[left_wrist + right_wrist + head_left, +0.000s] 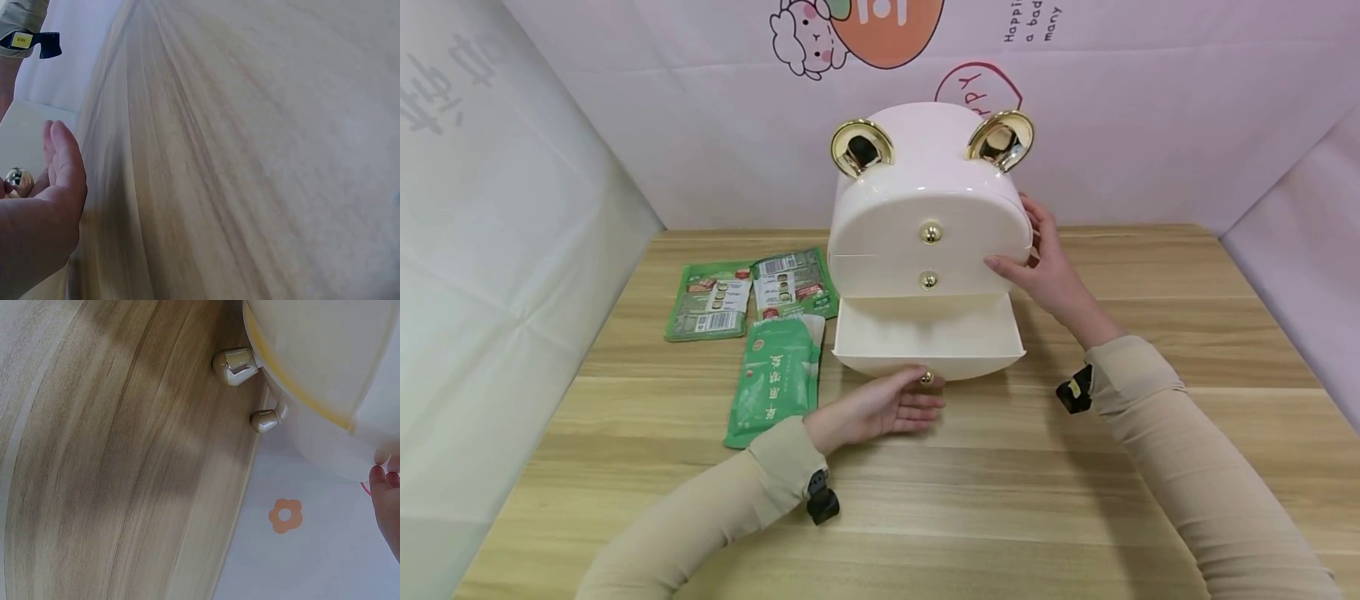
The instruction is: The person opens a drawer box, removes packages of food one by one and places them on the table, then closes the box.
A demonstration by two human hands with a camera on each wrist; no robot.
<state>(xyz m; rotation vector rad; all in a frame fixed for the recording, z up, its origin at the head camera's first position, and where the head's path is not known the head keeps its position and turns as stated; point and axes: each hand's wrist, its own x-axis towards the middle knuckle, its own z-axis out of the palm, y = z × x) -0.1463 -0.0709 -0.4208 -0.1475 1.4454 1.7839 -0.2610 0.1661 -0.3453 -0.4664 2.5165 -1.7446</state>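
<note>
A white storage box (925,167) with gold ear-like pieces stands on the table; its two upper drawer fronts sit flush, each with a gold knob. The bottom drawer (928,325) is pulled out, its pale inside showing. My left hand (880,408) is at the front of that drawer, the thumb and a finger pinching its gold knob (20,181), the other fingers extended below. With the thumb on the front face and fingers round the side, my right hand (1052,267) grips the box's right side. Little of that hand shows in the right wrist view.
Left of the box lie two green packets with printed labels, one packet (709,300) beside another packet (793,287). A larger green pouch (775,379) lies in front of them. Behind the wooden table (970,517) hangs a printed white cloth (715,142).
</note>
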